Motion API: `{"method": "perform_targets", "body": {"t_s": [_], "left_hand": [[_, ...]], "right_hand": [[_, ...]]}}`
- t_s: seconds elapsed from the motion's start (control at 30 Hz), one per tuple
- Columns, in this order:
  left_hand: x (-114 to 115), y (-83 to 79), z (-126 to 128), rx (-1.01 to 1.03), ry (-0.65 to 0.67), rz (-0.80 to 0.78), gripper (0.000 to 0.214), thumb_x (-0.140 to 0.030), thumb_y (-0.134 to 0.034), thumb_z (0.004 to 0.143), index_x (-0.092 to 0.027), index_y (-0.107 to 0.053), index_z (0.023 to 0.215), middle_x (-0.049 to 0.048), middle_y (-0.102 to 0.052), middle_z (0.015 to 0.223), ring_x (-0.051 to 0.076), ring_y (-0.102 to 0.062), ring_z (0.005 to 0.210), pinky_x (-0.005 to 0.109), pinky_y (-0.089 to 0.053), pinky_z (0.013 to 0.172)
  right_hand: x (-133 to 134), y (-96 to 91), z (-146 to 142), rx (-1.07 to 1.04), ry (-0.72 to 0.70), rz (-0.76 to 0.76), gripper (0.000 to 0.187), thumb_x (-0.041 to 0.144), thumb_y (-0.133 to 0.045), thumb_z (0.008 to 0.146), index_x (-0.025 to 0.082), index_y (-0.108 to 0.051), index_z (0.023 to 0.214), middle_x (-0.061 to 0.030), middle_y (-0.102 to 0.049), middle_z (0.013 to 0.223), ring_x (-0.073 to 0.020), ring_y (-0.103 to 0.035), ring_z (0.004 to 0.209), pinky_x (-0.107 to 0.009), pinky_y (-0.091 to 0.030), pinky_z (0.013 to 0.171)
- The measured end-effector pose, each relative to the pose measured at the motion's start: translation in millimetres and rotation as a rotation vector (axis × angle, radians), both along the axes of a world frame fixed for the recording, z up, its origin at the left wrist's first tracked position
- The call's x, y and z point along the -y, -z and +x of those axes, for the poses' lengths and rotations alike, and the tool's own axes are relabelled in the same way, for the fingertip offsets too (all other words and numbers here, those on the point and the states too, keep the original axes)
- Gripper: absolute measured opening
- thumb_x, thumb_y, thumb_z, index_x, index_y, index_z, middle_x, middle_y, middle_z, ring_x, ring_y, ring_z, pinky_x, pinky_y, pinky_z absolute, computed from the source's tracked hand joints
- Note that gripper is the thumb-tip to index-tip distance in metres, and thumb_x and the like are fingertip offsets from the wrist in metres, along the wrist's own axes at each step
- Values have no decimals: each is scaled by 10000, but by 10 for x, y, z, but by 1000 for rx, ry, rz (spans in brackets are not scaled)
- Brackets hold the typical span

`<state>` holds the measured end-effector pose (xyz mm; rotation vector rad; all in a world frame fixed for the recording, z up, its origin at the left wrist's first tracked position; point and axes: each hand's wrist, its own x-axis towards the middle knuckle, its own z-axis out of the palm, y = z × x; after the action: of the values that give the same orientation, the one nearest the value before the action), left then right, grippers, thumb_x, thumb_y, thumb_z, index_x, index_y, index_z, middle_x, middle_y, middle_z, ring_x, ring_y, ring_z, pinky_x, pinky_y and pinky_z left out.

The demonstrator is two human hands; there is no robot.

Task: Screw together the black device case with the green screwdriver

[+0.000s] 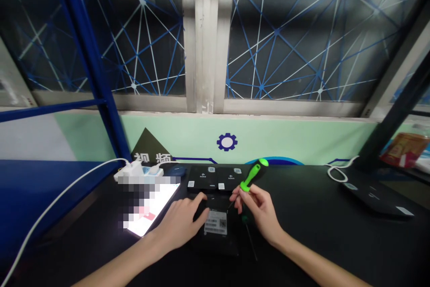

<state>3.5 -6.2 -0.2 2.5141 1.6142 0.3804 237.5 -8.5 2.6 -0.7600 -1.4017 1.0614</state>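
A black box-shaped device (218, 244) with a white barcode label (216, 223) lies flat in front of me. My left hand (184, 217) rests at its left side, index finger and thumb stretched apart over it. In my right hand (258, 208) is a green and black screwdriver (252, 176), pinched low near the shaft. Its handle leans up to the right, and the thin shaft points down toward the device's upper right part. I cannot tell whether the tip touches. Beneath that hand a second screwdriver (251, 242) lies beside the device, its handle partly hidden.
Two black boxes (202, 178) (230, 178) sit side by side behind the device. Leftward are a lit phone (151, 211), a dark mouse (176, 171) and a power strip (157, 172) with a white cable. Another black device (372, 197) lies at the right, near a white cord (339, 173).
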Motion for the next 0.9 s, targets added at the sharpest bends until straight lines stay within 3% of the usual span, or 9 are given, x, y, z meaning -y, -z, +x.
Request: {"method": "perform_targets", "body": {"t_s": [0.2,0.4,0.6,0.73,0.9], "left_hand": [[9,-9,-10,20,18,-2,364,-469,-337,1015,-243,-556,1199,37,-681,781,250,-674,724,313,-441,643],[6,2,-11,14,4,6,390,-487,-336,1015,-243,-564,1216,47,-681,800,256,-679,750,318,-451,662],[23,-40,-7,23,33,21,477,-464,-331,1023,-291,-441,1454,-3,-637,669,216,-654,616,278,-454,625],[49,-98,2,48,87,1,423,-422,-325,1034,-336,-543,1387,-18,-635,628,192,-643,561,260,-447,607],[47,-107,6,32,86,5,435,-434,-331,1029,-308,-560,1377,6,-660,666,213,-678,642,267,-465,630]], "right_hand": [[-6,-6,31,-49,-61,-1,237,420,-627,927,185,-647,944,-70,-694,889,-161,-579,682,-293,-486,657],[1,8,38,114,-162,5,322,437,-546,970,162,-704,913,-100,-709,939,-216,-637,841,-333,-509,744],[7,34,10,178,-153,3,390,461,-497,993,159,-734,927,-83,-702,904,-199,-635,802,-330,-507,758],[-2,40,14,188,-166,11,400,470,-489,995,160,-732,922,-80,-701,910,-192,-625,788,-324,-503,747],[-7,49,16,170,-174,15,404,456,-480,1001,161,-724,873,-85,-709,930,-191,-621,781,-324,-500,742]]}}
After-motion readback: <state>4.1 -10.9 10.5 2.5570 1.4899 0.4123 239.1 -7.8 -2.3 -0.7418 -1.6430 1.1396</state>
